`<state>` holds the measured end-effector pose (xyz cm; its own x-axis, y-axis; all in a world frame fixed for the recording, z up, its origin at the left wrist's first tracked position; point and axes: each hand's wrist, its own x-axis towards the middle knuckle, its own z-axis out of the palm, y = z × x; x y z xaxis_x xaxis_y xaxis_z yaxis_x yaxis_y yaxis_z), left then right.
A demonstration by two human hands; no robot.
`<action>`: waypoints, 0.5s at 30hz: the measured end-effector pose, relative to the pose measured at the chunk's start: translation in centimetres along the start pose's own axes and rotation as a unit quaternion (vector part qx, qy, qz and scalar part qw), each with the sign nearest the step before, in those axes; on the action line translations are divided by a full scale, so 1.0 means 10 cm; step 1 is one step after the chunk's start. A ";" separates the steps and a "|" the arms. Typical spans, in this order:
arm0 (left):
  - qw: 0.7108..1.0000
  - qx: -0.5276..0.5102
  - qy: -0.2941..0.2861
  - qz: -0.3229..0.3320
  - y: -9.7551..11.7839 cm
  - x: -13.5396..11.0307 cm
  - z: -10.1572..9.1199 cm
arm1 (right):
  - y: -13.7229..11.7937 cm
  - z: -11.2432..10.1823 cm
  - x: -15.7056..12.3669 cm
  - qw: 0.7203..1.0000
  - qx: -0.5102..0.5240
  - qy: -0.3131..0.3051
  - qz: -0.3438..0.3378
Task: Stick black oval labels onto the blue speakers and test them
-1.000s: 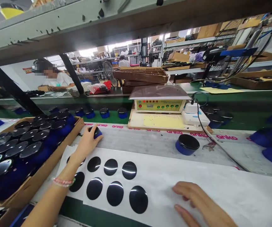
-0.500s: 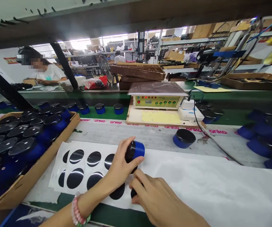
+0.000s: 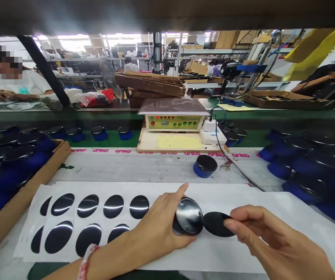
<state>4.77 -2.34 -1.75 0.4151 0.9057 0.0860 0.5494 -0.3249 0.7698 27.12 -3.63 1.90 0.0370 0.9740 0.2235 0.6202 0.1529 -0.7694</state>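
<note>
My left hand (image 3: 158, 227) is wrapped round a small blue jar (image 3: 187, 216) lying on its side, its shiny black lid facing me. My right hand (image 3: 268, 241) pinches a round black sticker (image 3: 217, 224) by its right edge, held just right of the lid and touching it. Both hands hover over a white backing sheet (image 3: 77, 252) that carries two rows of glossy black round stickers (image 3: 113, 206). Another blue jar with a black lid (image 3: 205, 165) stands upright on the grey bench behind.
A cardboard tray (image 3: 24, 196) of blue jars sits at the left. More blue jars (image 3: 307, 171) lie at the right. A yellow-fronted control box (image 3: 173, 122) stands on a board at the back, with a cable (image 3: 231, 163) trailing right. People work beyond the green conveyor (image 3: 112, 138).
My left hand has brought the jar toward me and turned its lid to face me. My right hand has lifted a black sticker off the sheet and holds it beside the lid.
</note>
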 end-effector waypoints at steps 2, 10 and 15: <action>0.998 -0.050 -0.016 -0.034 -0.07 0.02 0.03 | 0.01 0.01 0.02 1.000 0.005 -0.015 0.027; 0.997 -0.060 -0.017 -0.036 -0.15 0.02 0.01 | 0.10 0.39 0.07 0.962 0.257 -0.030 0.091; 0.998 -0.067 -0.011 -0.011 -0.17 0.02 0.05 | 0.03 0.63 0.10 0.913 0.366 -0.098 0.154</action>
<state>4.27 -1.76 -3.33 0.4197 0.9060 0.0551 0.4570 -0.2634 0.8496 22.41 -1.51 -1.92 -0.0649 0.9898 -0.1270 -0.0874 -0.1324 -0.9873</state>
